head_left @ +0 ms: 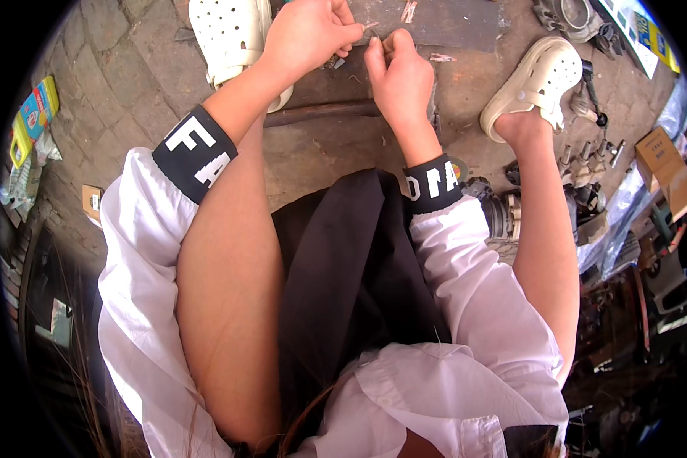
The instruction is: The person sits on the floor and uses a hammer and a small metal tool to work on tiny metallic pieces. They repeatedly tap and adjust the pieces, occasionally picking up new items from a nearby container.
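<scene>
A small pale sliver (371, 25) showed between two bare hands, above the left end of a dark flat plate (466, 21) on the ground. Its long axis ran roughly left to right. The left hand (313, 34), nearer, appeared to pinch it; the right hand (404, 76) curled just beside, its grasp unclear.

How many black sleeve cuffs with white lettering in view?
2. The left cuff circles the person's left forearm; the right cuff sits around the right forearm, just below the right hand in the picture. Neither is fully hidden.
</scene>
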`<state>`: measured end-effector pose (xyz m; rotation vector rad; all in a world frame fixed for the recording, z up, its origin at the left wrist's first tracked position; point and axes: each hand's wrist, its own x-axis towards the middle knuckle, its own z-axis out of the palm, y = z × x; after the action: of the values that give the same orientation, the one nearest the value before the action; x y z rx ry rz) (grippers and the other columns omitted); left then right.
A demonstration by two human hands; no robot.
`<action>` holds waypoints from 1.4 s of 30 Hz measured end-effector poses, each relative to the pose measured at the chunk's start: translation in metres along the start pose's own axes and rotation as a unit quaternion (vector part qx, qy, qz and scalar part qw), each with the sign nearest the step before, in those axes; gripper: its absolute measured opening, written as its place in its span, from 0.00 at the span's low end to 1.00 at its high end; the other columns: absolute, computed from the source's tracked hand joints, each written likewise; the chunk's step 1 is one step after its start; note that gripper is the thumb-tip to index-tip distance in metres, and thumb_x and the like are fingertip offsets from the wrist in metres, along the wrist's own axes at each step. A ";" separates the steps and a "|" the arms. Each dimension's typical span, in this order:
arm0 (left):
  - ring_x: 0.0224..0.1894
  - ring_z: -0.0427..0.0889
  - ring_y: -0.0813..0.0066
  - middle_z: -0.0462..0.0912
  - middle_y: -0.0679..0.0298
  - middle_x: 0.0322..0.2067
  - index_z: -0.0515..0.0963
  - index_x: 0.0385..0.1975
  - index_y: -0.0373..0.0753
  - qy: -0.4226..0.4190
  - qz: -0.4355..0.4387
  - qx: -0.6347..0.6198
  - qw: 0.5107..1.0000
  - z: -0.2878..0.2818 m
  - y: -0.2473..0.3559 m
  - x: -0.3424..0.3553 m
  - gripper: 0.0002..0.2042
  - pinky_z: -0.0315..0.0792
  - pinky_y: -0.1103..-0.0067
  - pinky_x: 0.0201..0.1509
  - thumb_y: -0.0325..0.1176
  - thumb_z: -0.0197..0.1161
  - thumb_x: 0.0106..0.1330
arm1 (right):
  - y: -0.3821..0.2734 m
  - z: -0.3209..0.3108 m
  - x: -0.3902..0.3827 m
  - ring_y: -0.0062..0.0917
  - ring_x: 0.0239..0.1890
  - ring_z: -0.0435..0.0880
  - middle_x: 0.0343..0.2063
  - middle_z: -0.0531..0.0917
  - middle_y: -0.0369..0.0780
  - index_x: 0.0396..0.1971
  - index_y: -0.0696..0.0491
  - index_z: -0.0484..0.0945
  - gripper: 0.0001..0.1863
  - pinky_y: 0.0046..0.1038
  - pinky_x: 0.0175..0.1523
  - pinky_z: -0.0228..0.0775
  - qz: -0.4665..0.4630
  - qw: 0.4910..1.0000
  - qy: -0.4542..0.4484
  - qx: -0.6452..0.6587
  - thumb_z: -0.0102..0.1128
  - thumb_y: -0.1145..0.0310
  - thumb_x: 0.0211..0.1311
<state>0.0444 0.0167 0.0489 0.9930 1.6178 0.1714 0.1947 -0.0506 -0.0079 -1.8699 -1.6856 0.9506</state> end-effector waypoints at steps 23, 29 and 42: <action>0.17 0.81 0.77 0.82 0.60 0.16 0.77 0.21 0.33 0.001 0.005 -0.003 1.000 0.004 0.003 0.005 0.08 0.74 0.80 0.21 0.29 0.66 0.59 | -0.002 0.007 -0.001 0.45 0.19 0.80 0.14 0.78 0.44 0.25 0.54 0.67 0.13 0.41 0.25 0.70 0.014 0.999 0.028 -0.017 0.62 0.65 0.61; 0.17 0.81 0.77 0.82 0.60 0.16 0.77 0.21 0.33 0.000 0.011 -0.018 1.000 0.001 -0.003 0.003 0.08 0.74 0.79 0.21 0.28 0.66 0.59 | -0.012 -0.002 0.003 0.46 0.21 0.80 0.16 0.79 0.45 0.25 0.54 0.68 0.13 0.43 0.28 0.71 0.034 0.999 -0.028 -0.028 0.60 0.63 0.61; 0.18 0.81 0.76 0.82 0.60 0.16 0.77 0.21 0.34 -0.004 0.005 -0.017 1.000 0.000 -0.002 0.002 0.09 0.74 0.80 0.21 0.28 0.66 0.60 | -0.015 -0.014 0.010 0.47 0.25 0.81 0.17 0.81 0.46 0.26 0.55 0.70 0.14 0.44 0.33 0.72 0.051 0.995 -0.089 -0.020 0.60 0.61 0.61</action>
<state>0.0435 0.0169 0.0464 0.9755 1.5978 0.2000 0.1950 -0.0372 0.0098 -1.9635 -1.7343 1.1627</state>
